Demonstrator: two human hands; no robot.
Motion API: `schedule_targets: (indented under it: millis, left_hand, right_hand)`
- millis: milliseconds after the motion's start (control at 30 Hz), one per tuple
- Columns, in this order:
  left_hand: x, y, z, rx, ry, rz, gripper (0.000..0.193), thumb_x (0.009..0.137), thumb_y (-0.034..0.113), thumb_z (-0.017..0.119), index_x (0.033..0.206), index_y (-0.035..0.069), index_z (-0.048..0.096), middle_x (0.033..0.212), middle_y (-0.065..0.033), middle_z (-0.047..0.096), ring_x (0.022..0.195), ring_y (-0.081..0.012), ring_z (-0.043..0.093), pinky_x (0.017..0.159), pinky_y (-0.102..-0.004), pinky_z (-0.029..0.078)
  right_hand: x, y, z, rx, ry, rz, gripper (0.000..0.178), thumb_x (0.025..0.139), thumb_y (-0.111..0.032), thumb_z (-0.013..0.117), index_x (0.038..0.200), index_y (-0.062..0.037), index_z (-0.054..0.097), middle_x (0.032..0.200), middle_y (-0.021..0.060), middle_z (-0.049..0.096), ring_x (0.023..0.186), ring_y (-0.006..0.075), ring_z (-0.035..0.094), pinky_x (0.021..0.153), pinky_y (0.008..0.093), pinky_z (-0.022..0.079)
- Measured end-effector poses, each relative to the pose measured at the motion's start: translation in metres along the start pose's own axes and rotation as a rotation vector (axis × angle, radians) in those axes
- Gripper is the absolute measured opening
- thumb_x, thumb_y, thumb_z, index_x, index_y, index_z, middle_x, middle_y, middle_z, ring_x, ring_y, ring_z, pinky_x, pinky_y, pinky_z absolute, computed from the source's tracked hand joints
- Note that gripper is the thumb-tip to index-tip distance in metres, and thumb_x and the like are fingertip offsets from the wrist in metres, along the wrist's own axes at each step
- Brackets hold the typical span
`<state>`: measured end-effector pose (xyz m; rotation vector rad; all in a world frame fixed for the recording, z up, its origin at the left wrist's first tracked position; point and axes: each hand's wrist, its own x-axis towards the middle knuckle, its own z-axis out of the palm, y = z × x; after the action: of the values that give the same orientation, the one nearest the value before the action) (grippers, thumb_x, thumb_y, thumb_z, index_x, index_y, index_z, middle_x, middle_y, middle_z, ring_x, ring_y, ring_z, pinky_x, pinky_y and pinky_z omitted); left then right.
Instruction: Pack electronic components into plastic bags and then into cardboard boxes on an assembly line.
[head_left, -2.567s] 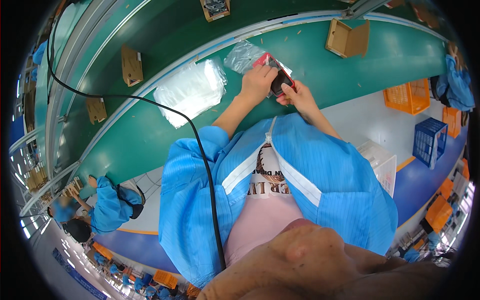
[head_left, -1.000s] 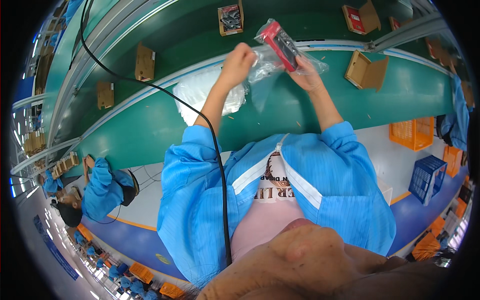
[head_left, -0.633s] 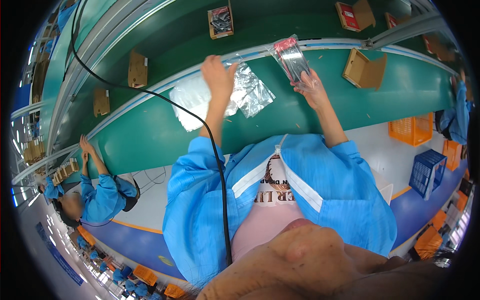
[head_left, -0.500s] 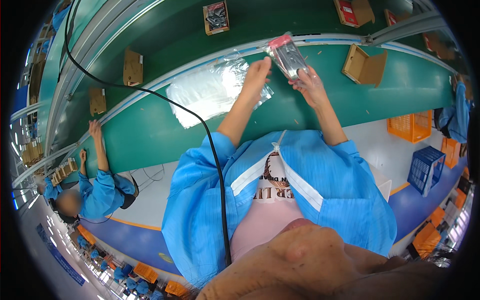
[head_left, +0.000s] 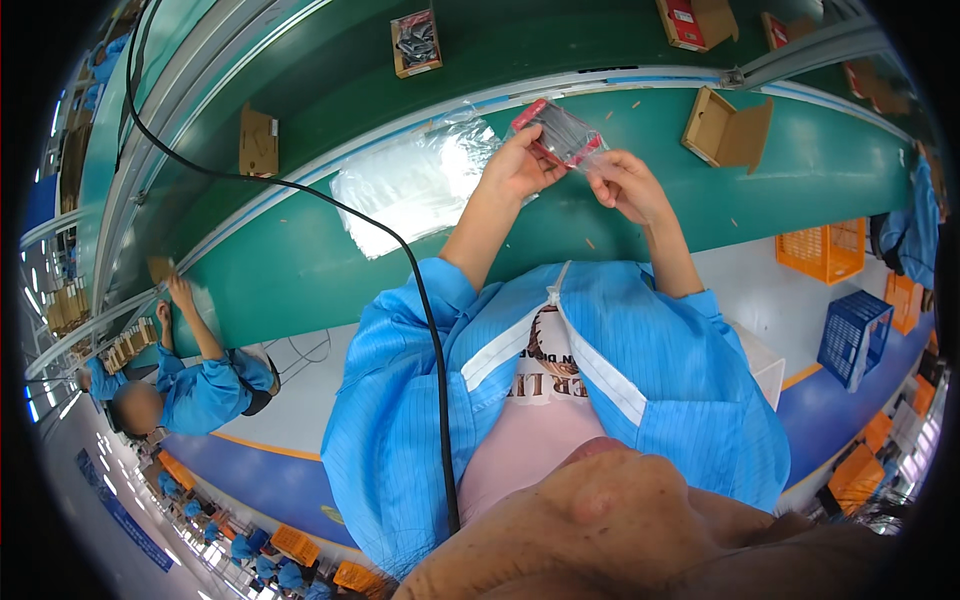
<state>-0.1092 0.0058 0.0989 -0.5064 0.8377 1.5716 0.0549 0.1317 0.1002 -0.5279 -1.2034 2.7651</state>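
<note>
A flat dark pack with red ends, wrapped in a clear plastic bag (head_left: 565, 135), is held over the green bench (head_left: 640, 225). My left hand (head_left: 515, 168) is closed on its left side, thumb on top. On the right, my right hand (head_left: 630, 185) pinches the loose end of the clear plastic. What exactly the pack contains cannot be made out. Beside my left forearm lies a spread stack of clear plastic bags (head_left: 385, 195). An open brown cardboard box (head_left: 705, 140) rests on the bench to the right of my hands.
Beyond a metal rail, a darker green conveyor carries a box of black parts (head_left: 417, 45), an open box with red contents (head_left: 690, 25) and a brown carton (head_left: 258, 140). A black cable (head_left: 410, 250) hangs across the view. A co-worker (head_left: 215, 385) reaches over the bench at left.
My left hand has taken hold of the pack, and my right hand has shifted from the pack to the bag's end. Boxes on the conveyor have moved slightly left.
</note>
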Motion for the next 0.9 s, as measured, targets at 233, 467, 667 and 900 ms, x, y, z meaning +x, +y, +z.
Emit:
schedule_targets:
  millis: [233, 467, 667, 900]
  left_hand:
    - [-0.003, -0.008, 0.001, 0.065, -0.130, 0.322, 0.024, 0.093, 0.021, 0.055, 0.116, 0.011, 0.052, 0.107, -0.0058, 0.061, 0.100, -0.0220, 0.058, 0.089, -0.0498, 0.048]
    - [-0.007, 0.010, -0.002, 0.436, -0.035, 0.999, 0.029, 0.091, 0.009, 0.057, 0.119, 0.005, 0.052, 0.107, -0.0055, 0.062, 0.093, -0.0136, 0.059, 0.081, -0.0289, 0.048]
    - [-0.009, -0.001, 0.013, 0.840, 0.143, 1.247, 0.025, 0.084, 0.002, 0.059, 0.109, 0.002, 0.059, 0.108, -0.0097, 0.063, 0.099, -0.0211, 0.058, 0.089, -0.0297, 0.043]
    - [0.008, -0.017, -0.018, 1.249, 0.147, 1.596, 0.038, 0.069, 0.001, 0.060, 0.106, 0.008, 0.062, 0.107, -0.0156, 0.059, 0.106, -0.0352, 0.051, 0.092, -0.0428, 0.043]
  right_hand:
    - [-0.040, 0.007, -0.052, -0.016, 0.215, -0.127, 0.015, 0.091, -0.004, 0.051, 0.102, 0.0019, 0.060, 0.084, 0.0114, 0.062, 0.069, 0.0147, 0.058, 0.058, 0.0259, 0.049]
    - [-0.081, -0.044, -0.167, -1.100, 1.343, -0.548, 0.068, 0.081, -0.027, 0.072, 0.131, 0.0040, 0.038, 0.120, 0.0154, 0.054, 0.105, 0.0227, 0.053, 0.090, 0.0335, 0.043]
    - [-0.019, -0.056, -0.147, -1.178, 1.081, -0.321, 0.039, 0.091, -0.036, 0.057, 0.094, 0.0029, 0.064, 0.070, 0.0127, 0.066, 0.060, 0.0253, 0.065, 0.057, 0.0386, 0.051]
    - [0.048, 0.048, -0.022, -1.309, 0.623, -0.523, 0.030, 0.094, -0.030, 0.051, 0.110, -0.0057, 0.060, 0.075, 0.0192, 0.064, 0.067, 0.0374, 0.063, 0.060, 0.0440, 0.049]
